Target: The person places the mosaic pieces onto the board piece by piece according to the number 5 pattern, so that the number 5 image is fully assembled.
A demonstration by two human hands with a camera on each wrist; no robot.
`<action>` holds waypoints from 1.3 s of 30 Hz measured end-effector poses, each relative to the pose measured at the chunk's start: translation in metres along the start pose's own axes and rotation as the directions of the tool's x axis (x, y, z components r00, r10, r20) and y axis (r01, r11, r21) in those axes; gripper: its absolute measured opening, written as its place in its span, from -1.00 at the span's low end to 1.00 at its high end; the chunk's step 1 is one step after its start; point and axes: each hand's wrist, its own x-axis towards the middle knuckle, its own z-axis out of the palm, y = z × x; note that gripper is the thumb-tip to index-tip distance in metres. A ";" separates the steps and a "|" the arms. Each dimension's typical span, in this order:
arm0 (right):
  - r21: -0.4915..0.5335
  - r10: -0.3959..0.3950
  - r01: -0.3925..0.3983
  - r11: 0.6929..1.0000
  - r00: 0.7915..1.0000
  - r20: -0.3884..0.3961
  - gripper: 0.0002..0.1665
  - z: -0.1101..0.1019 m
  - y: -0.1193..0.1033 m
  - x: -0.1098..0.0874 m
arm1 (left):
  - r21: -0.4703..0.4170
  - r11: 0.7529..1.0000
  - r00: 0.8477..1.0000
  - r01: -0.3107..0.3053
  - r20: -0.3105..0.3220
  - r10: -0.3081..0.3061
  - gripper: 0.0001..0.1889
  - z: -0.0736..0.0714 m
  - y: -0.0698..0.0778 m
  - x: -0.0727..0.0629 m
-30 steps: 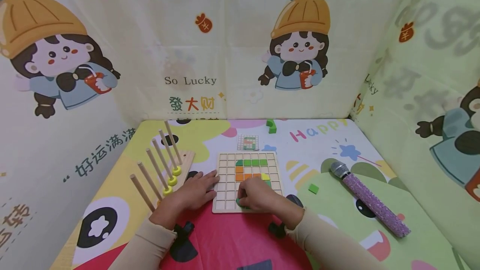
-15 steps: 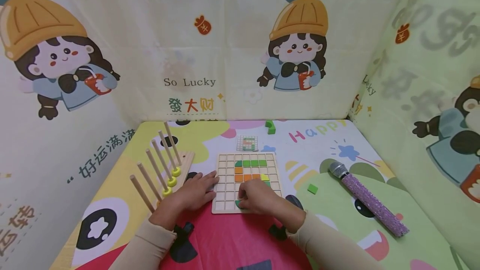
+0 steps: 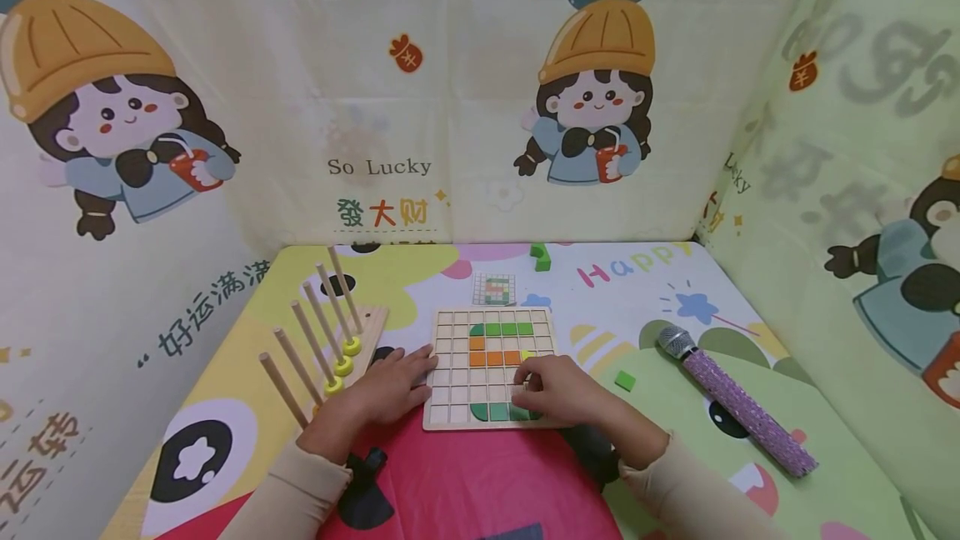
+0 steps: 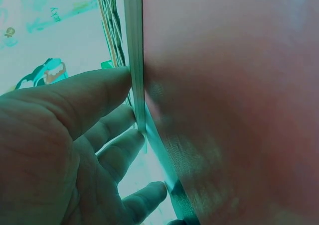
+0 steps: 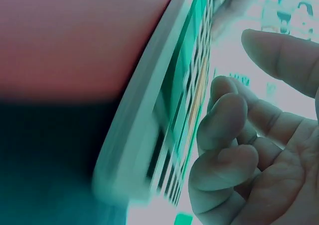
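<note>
A wooden grid board (image 3: 457, 382) lies on the table between my hands. Green pieces (image 3: 498, 412) fill part of its nearest row, partly covered by my right hand (image 3: 562, 390). That hand hovers over the board's near right corner. In the right wrist view its thumb (image 5: 279, 58) is apart from the loosely bent fingers (image 5: 224, 170), with nothing between them. Orange pieces (image 3: 495, 358) and a row of green pieces (image 3: 510, 328) sit farther up the grid. My left hand (image 3: 390, 386) lies at the board's left edge, fingertips (image 4: 124, 80) touching its side in the left wrist view.
Left of the board stands a wooden peg rack (image 3: 367, 340) with yellow rings (image 3: 343, 367). Behind the board lies a small pattern card (image 3: 494, 288), with a green block (image 3: 540, 257) farther back. To the right are a loose green square (image 3: 625, 380) and a glittery microphone (image 3: 738, 402).
My right hand has slid right along the near row, uncovering green pieces at the bottom of the board. The left hand stays at the board's edge.
</note>
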 end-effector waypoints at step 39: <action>-0.309 0.282 -0.328 0.893 0.941 -0.185 -0.69 -0.055 0.088 -0.052 | -0.021 0.999 1.000 -0.027 -0.002 0.027 -0.36 -0.001 -0.001 -0.001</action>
